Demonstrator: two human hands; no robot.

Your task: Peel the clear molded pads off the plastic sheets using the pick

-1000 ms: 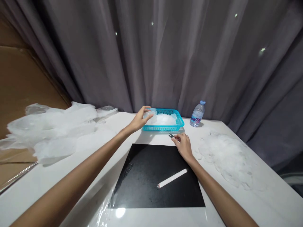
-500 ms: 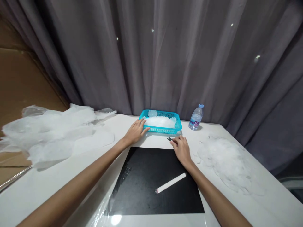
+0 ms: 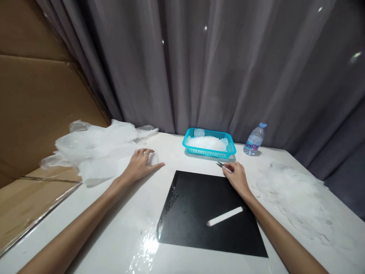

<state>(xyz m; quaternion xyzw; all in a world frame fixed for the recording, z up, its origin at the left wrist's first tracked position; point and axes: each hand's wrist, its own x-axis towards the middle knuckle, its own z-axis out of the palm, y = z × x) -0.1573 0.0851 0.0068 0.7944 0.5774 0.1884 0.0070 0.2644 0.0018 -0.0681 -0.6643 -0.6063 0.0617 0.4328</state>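
Note:
My left hand [image 3: 140, 164] is over the white table, fingers apart, beside the near edge of a pile of white, gauzy sheets [image 3: 99, 146]. Nothing shows in its grasp. My right hand [image 3: 236, 176] is closed around small thread snips [image 3: 221, 164], whose dark blades point left, just past the far edge of a black mat [image 3: 194, 205]. On that mat lies a thin white stick [image 3: 225, 216] with a reddish tip at its left end. A turquoise basket [image 3: 209, 154] beyond my hands holds white material [image 3: 207, 143].
A water bottle [image 3: 254, 140] stands to the right of the basket. Loose white, thin pieces [image 3: 299, 198] are heaped on the table at the right. Cardboard [image 3: 42, 106] stands at the left, and a grey curtain [image 3: 188, 76] hangs behind the table.
My left hand has left the basket's near rim and moved left to the white sheets. The view has turned left. My right hand still holds the snips at much the same place.

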